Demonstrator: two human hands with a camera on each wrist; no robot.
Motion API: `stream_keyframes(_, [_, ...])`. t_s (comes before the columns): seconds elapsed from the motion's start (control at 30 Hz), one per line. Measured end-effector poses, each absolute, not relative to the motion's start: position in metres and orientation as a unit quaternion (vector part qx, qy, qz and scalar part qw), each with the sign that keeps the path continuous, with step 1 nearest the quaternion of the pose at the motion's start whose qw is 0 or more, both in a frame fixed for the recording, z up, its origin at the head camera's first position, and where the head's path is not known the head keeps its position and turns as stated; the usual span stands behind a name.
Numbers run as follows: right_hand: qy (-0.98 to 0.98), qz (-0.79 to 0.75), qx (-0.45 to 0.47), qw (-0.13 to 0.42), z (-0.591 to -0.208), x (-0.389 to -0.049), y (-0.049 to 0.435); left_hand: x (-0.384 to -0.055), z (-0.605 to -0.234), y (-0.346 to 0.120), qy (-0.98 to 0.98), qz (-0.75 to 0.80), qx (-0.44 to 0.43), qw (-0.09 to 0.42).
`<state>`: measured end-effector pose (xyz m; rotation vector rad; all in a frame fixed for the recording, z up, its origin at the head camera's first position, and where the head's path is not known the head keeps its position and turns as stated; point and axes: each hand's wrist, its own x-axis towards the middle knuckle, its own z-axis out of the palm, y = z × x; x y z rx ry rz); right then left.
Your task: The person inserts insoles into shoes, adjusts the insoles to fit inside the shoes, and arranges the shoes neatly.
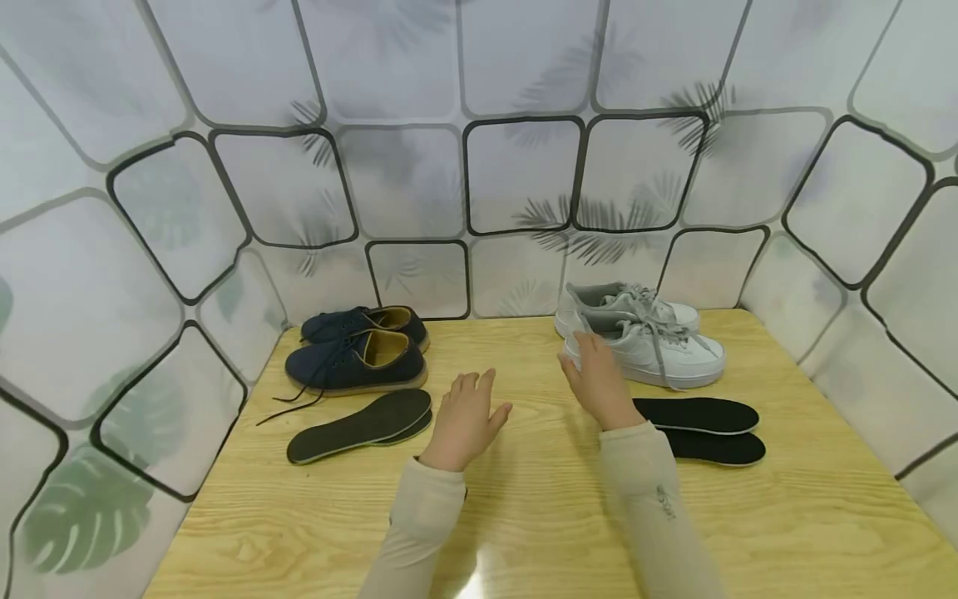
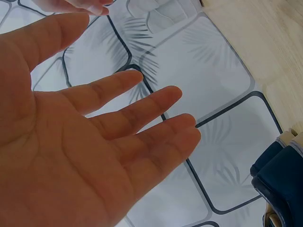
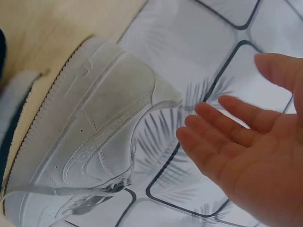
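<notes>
My left hand point(image 1: 466, 420) hovers over the table with fingers spread and nothing in it. To its left lie two dark insoles point(image 1: 359, 426), one partly over the other. Behind them stands a pair of navy lace-up shoes point(image 1: 358, 359), also partly seen in the left wrist view. My right hand point(image 1: 599, 378), fingers extended and palm bare in the right wrist view, is beside the heel of the nearer white sneaker point(image 3: 109, 113). A second white sneaker point(image 1: 677, 314) stands behind that one. Two black insoles point(image 1: 703, 414) lie in front of the sneakers, right of my right hand.
The wooden table point(image 1: 524, 516) bears everything. A patterned white covering point(image 1: 516, 175) rises behind the table and along both sides. One navy shoe's lace point(image 1: 295, 408) trails on the tabletop.
</notes>
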<state>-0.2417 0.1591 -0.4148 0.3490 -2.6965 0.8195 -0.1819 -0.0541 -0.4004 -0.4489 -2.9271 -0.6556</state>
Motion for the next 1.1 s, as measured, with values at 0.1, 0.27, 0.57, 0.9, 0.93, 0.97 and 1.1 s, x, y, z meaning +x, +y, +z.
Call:
stream_keyframes(0.1, [-0.941, 0.297, 0.103, 0.124, -0.408, -0.255, 0.163, -0.182, -0.400, -0.054, -0.963, -0.219, -0.146, 0.049])
stream_keyframes(0.27, [-0.946, 0.299, 0.079, 0.093, -0.407, -0.272, 0.171, -0.181, -0.399, -0.053, -0.962, -0.222, -0.153, 0.043])
stream_keyframes(0.57, [-0.961, 0.269, 0.049, 0.047, -0.431, -0.281, 0.178, -0.180, -0.403, -0.051, -0.963, -0.208, -0.165, 0.041])
stream_keyframes(0.9, [-0.957, 0.265, 0.058, 0.106, -0.443, -0.283, 0.173, -0.182, -0.401, -0.053, -0.961, -0.216, -0.165, 0.048])
stream_keyframes(0.93, [-0.956, 0.265, 0.058, 0.112, -0.445, -0.283, 0.173, -0.182, -0.401, -0.053, -0.961, -0.216, -0.165, 0.047])
stream_keyframes(0.97, [-0.956, 0.262, 0.060, 0.119, -0.447, -0.282, 0.172, -0.182, -0.401, -0.053, -0.961, -0.216, -0.165, 0.045])
stream_keyframes(1.1, [-0.952, 0.264, 0.064, 0.142, -0.452, -0.278, 0.170, -0.181, -0.401, -0.053, -0.961, -0.216, -0.165, 0.040])
